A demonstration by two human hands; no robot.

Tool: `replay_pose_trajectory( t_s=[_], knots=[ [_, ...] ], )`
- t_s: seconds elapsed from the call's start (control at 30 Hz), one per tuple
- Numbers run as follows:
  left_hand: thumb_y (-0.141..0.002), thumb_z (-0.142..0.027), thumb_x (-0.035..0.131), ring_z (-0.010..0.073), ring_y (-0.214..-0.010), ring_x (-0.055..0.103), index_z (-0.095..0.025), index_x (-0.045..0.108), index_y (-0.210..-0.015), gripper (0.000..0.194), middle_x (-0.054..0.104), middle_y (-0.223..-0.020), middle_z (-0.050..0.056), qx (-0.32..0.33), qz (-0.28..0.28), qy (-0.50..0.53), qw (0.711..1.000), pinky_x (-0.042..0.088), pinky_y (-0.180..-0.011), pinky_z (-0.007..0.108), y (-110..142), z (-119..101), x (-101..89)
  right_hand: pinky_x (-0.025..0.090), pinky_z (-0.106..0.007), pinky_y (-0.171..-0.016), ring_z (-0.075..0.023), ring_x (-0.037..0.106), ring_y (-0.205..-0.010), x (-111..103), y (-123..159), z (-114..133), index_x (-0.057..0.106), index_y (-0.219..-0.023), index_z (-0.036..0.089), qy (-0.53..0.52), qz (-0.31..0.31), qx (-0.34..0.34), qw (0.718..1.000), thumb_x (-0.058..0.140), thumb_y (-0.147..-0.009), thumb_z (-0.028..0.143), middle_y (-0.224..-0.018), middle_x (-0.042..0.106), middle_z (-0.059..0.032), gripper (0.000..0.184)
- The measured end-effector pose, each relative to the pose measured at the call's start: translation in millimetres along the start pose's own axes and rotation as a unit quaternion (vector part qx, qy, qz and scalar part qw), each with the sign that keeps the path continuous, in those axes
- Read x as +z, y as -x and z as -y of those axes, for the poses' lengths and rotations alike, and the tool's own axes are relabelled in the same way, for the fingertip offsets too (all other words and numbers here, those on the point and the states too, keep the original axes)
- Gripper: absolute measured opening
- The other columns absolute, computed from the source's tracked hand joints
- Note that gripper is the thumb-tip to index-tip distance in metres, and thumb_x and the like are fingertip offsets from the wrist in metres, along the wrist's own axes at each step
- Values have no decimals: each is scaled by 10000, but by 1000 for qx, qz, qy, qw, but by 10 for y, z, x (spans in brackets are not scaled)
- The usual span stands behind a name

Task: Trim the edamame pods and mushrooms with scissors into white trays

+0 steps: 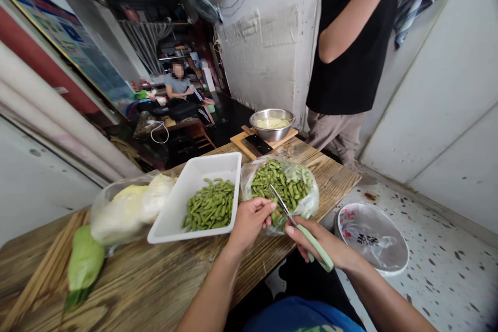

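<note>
My left hand (252, 220) pinches a green soybean pod (274, 214) between thumb and fingers, at the near edge of a clear plastic bag (311, 202). Scissors with pale green handles (317, 249) are in my right hand (317, 241), their blades pointing up and left beside the pod. Whether the blades touch it I cannot tell. Many pods (280, 179) fill the opened bag. To its left is a white tray (167, 223) with more green pods (212, 205) heaped toward its right side.
Behind the bag, a cleaver (257, 143) and a steel bowl (272, 122) rest on a cutting board (239, 140). Bagged cabbage (132, 207) and a green squash (85, 262) lie left. A lined bin (371, 238) stands right. One person (350, 52) stands near; another (181, 85) sits farther back.
</note>
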State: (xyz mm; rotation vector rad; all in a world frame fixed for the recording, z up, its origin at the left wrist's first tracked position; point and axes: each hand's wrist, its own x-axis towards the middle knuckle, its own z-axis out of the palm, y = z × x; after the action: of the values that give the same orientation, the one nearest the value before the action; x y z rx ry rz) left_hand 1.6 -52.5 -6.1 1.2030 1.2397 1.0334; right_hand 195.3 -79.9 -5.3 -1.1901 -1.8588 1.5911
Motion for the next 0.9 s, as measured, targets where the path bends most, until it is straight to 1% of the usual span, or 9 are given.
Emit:
replay_pose_trajectory(
  t_s=[0.33,0.47,0.53,0.6,0.67,0.73,0.8,0.83,0.9],
  knots=[
    [-809,-543,633,75,-431,346,-154,678,-663,418,460,-436,-51,0,32,-63,998,273,-479,217,18,-24,-43,368,-200,-389,-88,442,-373,-6,12,-20,446,-772,216,-16,-4,5,1000,431,-874,778,-466,422,90,572],
    [-790,-525,640,81,-433,380,-154,692,-685,389,558,-508,-18,-9,33,-66,997,298,-475,222,-5,-6,-63,305,-183,-321,-89,412,-313,23,-16,-47,448,-768,221,-23,-4,28,999,460,-863,769,-409,404,100,555],
    [-789,-509,633,108,-467,461,-161,726,-759,362,658,-622,19,11,-19,-102,995,354,-495,239,-24,-24,-196,299,-187,-321,-90,407,-310,14,-31,-57,446,-774,225,-33,-18,37,999,471,-856,771,-410,398,104,553],
    [-807,-469,613,166,-577,580,-178,758,-871,332,730,-763,55,48,-144,-197,969,446,-587,280,-42,-58,-428,361,-205,-377,-97,449,-356,-16,-33,-55,436,-787,225,-42,-33,32,998,449,-857,785,-451,434,93,564],
    [-823,-404,605,240,-779,663,-192,768,-983,312,760,-937,93,69,-275,-336,898,499,-757,342,-57,-92,-688,431,-236,-479,-112,516,-446,-55,-24,-45,435,-814,222,-47,-24,11,999,400,-861,809,-521,494,69,590],
    [-826,-344,611,292,-949,668,-185,755,-1079,332,733,-1122,135,71,-322,-443,834,492,-874,386,-75,-115,-866,459,-263,-563,-125,556,-521,-82,-14,-36,435,-835,216,-50,-1,-5,999,358,-858,831,-587,530,47,620],
    [-857,-314,585,292,-1004,662,-179,751,-1097,322,703,-1207,148,95,-303,-483,816,487,-905,386,-107,-125,-884,462,-278,-585,-128,554,-526,-86,-11,-33,427,-842,213,-57,3,-2,998,339,-845,851,-603,528,44,644],
    [-881,-303,562,278,-999,665,-187,758,-1076,300,709,-1200,137,117,-270,-487,822,484,-909,378,-132,-127,-831,460,-281,-584,-129,548,-516,-81,-14,-35,424,-844,213,-59,-1,3,998,336,-839,857,-598,523,47,650],
    [-913,-255,521,251,-979,668,-219,778,-993,271,748,-1108,97,154,-156,-503,836,458,-928,374,-209,-130,-649,455,-283,-575,-130,537,-500,-66,-24,-39,430,-854,210,-58,-9,12,998,339,-834,860,-582,516,51,657]
  ],
)
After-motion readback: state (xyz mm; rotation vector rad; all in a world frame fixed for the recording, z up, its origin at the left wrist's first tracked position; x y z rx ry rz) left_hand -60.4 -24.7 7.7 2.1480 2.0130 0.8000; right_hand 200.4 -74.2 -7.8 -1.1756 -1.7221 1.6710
